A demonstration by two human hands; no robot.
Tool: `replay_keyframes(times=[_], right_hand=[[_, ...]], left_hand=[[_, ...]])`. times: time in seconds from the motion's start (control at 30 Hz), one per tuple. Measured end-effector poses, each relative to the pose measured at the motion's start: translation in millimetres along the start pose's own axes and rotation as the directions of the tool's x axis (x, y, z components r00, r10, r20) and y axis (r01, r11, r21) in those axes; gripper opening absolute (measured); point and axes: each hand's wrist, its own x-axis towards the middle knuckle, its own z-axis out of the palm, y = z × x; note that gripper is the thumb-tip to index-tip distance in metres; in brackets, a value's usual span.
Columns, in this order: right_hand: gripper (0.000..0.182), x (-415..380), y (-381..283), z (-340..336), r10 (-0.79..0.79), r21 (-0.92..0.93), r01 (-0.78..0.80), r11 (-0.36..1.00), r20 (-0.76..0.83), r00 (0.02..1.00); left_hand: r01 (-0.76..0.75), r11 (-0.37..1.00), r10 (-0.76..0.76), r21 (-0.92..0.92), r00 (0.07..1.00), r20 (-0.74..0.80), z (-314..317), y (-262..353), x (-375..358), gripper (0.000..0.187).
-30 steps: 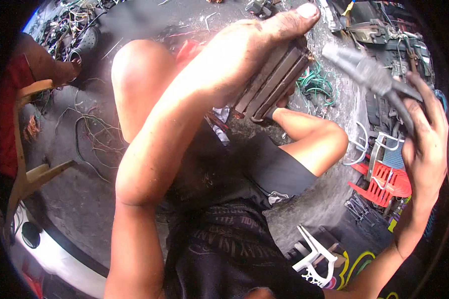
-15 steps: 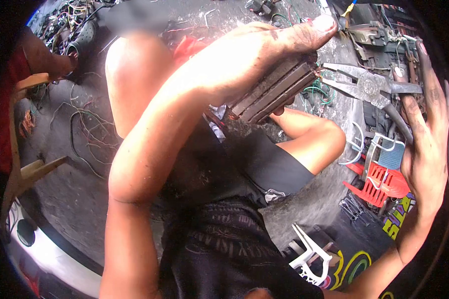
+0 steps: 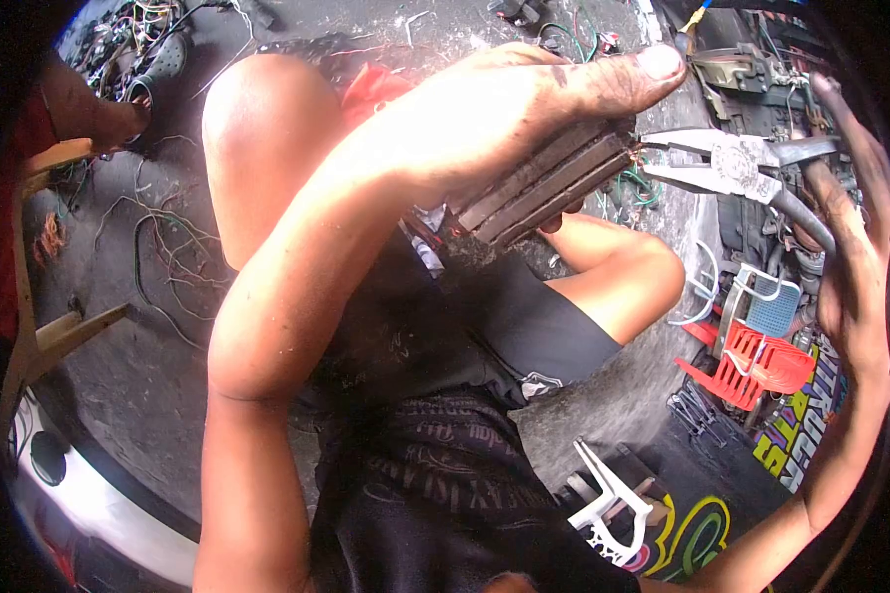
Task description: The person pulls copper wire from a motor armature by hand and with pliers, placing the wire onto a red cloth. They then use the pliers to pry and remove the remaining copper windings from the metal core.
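My left hand (image 3: 524, 104) is closed round a dark, ribbed rectangular block (image 3: 559, 188), its thumb stretched along the top. The block is tilted, its right end raised, and reddish bits show at both ends. From the right, a pair of pliers (image 3: 742, 163) points at that raised end. Its jaws are parted, with the tips right at the block's edge. My right hand (image 3: 860, 247) holds the pliers by the spread handles, some fingers stretched upward. The fingers under the block are mostly hidden.
Loose wires (image 3: 158, 237) lie on the dark floor at the left. A wooden frame (image 3: 64, 336) and another person's foot (image 3: 119, 119) are at the left edge. Red plastic baskets (image 3: 761, 361), a white plastic piece (image 3: 613, 504) and metal parts (image 3: 732, 69) are at the right.
The pliers have shifted slightly right and turned a little, with my right hand moving right along with them. My left hand and the block have moved only slightly.
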Motion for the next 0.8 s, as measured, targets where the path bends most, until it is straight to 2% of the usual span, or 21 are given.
replay_keyframes(times=[0.03,0.1,0.13,0.2,0.23,0.27,0.33,0.37,0.4,0.43,0.47,0.5,0.53,0.57,0.6,0.63,0.67,0.7,0.73,0.77,0.8], right_hand=[[0.041,-1,9,-1,-0.001,0.0,0.001,1.0,0.0,1.0],[0.045,-3,27,-4,-0.284,-0.352,0.307,0.884,0.116,0.952],[0.045,-3,31,-7,-0.286,-0.352,0.308,0.884,0.116,0.951],[0.048,0,31,-15,-0.497,-0.611,0.57,0.549,0.31,0.811],[0.047,0,27,-18,-0.463,-0.661,0.567,0.491,0.354,0.813],[0.047,0,26,-14,-0.463,-0.661,0.567,0.491,0.353,0.813],[0.048,-3,24,2,-0.491,-0.491,0.486,0.723,0.13,0.861],[0.048,-4,18,7,-0.49,-0.492,0.485,0.723,0.13,0.862],[0.051,-5,9,11,-0.296,-0.332,0.28,0.901,0.002,0.955],[0.053,-7,5,13,-0.065,-0.133,0.054,0.99,-0.082,0.995],[0.053,-7,12,9,-0.064,-0.133,0.053,0.99,-0.082,0.995],[0.051,-7,25,0,-0.338,-0.45,0.304,0.84,0.005,0.941],[0.05,-7,32,-5,-0.545,-0.683,0.499,0.534,0.174,0.82],[0.05,-9,26,2,-0.545,-0.683,0.499,0.534,0.173,0.82],[0.05,-11,15,14,-0.305,-0.377,0.271,0.886,-0.034,0.952],[0.051,-13,9,20,0.025,0.037,-0.021,0.999,-0.116,0.993],[0.051,-13,16,17,0.024,0.037,-0.02,0.999,-0.117,0.993],[0.053,-15,27,12,-0.194,-0.152,0.184,0.971,-0.052,0.98],[0.056,-16,33,9,-0.387,-0.319,0.383,0.867,0.052,0.92],[0.056,-16,31,10,-0.387,-0.319,0.383,0.867,0.053,0.921],[0.06,-16,29,10,-0.278,-0.202,0.275,0.94,0.014,0.961]], left_hand=[[0.0,1.0,0.0,0.006,1.0,-0.003,0,0,0,0.079],[-0.002,1.0,0.002,0.012,1.0,-0.014,1,0,0,0.079],[-0.001,1.0,0.001,0.003,1.0,-0.018,1,0,0,0.078],[-0.001,1.0,0.001,-0.01,1.0,-0.024,0,0,-1,0.077],[0.003,1.0,-0.004,-0.014,0.999,-0.032,1,0,-1,0.077],[0.009,1.0,-0.009,-0.018,0.999,-0.039,0,1,-2,0.076],[0.019,1.0,-0.02,-0.021,0.998,-0.053,0,2,-3,0.076],[0.034,0.999,-0.036,-0.031,0.997,-0.066,2,3,-4,0.075],[0.017,1.0,-0.019,-0.025,0.998,-0.055,1,2,-3,0.075],[0.009,1.0,-0.01,-0.022,0.999,-0.05,2,2,-2,0.075],[0.001,1.0,-0.001,-0.021,0.999,-0.044,2,1,-2,0.076],[-0.004,1.0,0.004,-0.019,0.999,-0.041,2,0,-1,0.076],[-0.006,1.0,0.005,-0.016,0.999,-0.041,2,0,-1,0.076],[-0.008,1.0,0.007,-0.016,0.999,-0.039,2,0,-2,0.076],[-0.009,1.0,0.009,-0.013,0.999,-0.038,1,-1,-1,0.076],[-0.006,1.0,0.006,-0.01,0.999,-0.04,1,-1,-2,0.076],[-0.008,1.0,0.008,-0.007,0.999,-0.039,1,-1,-2,0.076],[-0.006,1.0,0.006,-0.003,0.999,-0.04,1,-2,-2,0.076],[-0.007,1.0,0.007,-0.001,0.999,-0.04,1,-1,-2,0.076],[-0.01,1.0,0.01,-0.001,0.999,-0.034,2,-1,-2,0.077],[-0.012,1.0,0.012,0.0,0.999,-0.033,2,-1,-1,0.077]])
